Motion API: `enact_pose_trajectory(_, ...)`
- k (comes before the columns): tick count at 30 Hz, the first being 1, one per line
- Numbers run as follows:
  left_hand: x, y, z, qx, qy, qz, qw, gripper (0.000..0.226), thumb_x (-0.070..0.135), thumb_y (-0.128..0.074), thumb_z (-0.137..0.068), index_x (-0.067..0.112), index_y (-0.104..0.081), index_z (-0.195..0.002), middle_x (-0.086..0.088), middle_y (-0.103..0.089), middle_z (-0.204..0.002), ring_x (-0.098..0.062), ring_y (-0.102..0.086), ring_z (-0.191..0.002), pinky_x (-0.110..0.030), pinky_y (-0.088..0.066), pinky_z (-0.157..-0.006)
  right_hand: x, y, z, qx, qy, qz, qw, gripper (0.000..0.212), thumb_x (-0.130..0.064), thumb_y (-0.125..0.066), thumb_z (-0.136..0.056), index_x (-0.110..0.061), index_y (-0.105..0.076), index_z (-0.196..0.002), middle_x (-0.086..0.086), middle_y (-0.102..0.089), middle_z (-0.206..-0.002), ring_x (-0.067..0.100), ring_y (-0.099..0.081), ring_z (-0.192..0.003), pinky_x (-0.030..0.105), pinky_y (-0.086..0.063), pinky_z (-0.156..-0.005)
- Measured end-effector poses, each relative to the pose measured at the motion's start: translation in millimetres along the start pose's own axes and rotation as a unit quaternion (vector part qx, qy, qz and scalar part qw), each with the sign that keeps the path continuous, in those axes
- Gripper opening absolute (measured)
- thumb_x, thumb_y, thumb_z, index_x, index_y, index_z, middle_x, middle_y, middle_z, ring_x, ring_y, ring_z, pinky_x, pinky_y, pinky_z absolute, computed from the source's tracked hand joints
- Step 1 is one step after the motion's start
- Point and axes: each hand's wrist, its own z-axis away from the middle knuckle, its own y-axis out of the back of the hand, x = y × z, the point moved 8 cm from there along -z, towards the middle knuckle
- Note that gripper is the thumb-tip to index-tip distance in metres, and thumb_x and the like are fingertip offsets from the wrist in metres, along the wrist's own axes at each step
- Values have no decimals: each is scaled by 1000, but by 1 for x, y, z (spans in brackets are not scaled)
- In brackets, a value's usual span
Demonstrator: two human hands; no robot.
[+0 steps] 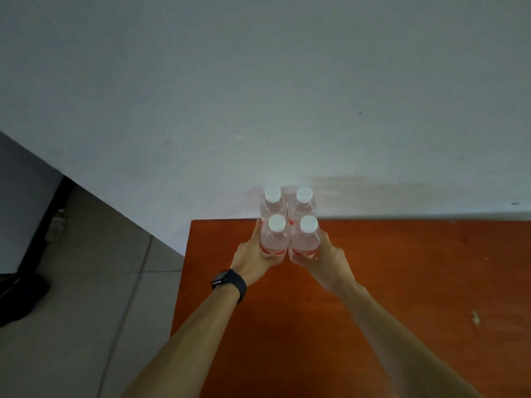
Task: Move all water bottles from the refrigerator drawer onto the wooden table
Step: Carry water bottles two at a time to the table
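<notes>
Four small clear plastic water bottles with round white caps and red labels are seen close together in a square, two in front and two behind. They are all upright and touch each other. They are over the far left corner of the red-brown wooden table [402, 282], right next to the wall.

The front left bottle [275, 239] is held by the left hand [253, 254]. The thumb is curled round its lower front and the fingers are laid along its left side. The fingertips reach up to the back left bottle [272, 202].

The front right bottle [306, 239] is held by the right hand [327, 258]. The hand is wrapped round the right side of it, low down near the red label. The back right bottle [303, 202] is just behind, pressed against the front one.

The four bottles are squeezed between the two hands. The bottoms of the bottles are hidden by the hands, so it cannot be told if they stand on the table or are held just above it.

A black wrist watch [230, 282] is worn on the left arm. Both arms are bare and stretched out over the table.

A plain white wall [258, 96] is seen behind the table. A grey tiled floor [100, 297] is seen at the left, and a dark soft thing [23, 294] lies on it near the left edge.
</notes>
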Motion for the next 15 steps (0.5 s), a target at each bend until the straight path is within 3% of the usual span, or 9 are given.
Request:
enact_pose_trajectory(4, -4, -5, -6, 16, -3, -2, 1000, 104, 35, -78, -86, 43, -3, -158, 5, -66, -131, -21, -67, -112, -37, -55, -96, 3, -2, -1, 29, -11, -29, 999, 77, -39, -73, -88, -23, -29, -149, -3, -65, -129, 20, -69, -107, 11, -51, -70)
enact_pose_trajectory(8, -9, -7, -4, 55, -16, 18, 998, 86, 35, -77, -88, 32, -24, -156, 9, -67, -126, -15, -66, -112, -25, -54, -89, -1, 0, -7, 22, 2, -53, 998, 80, -38, -74, -88, -24, -28, -152, -5, -65, -128, 14, -68, -101, 2, -45, -58)
enact_pose_trajectory(15, -12, 0, -7, 44, -23, 20, 999, 77, 41, -80, -83, 30, -39, -148, 9, -66, -129, -12, -65, -115, -34, -56, -96, -12, 2, -6, 12, 25, -63, 998, 74, -43, -73, -87, -33, -34, -149, -15, -65, -121, 1, -64, -88, 2, -46, -62)
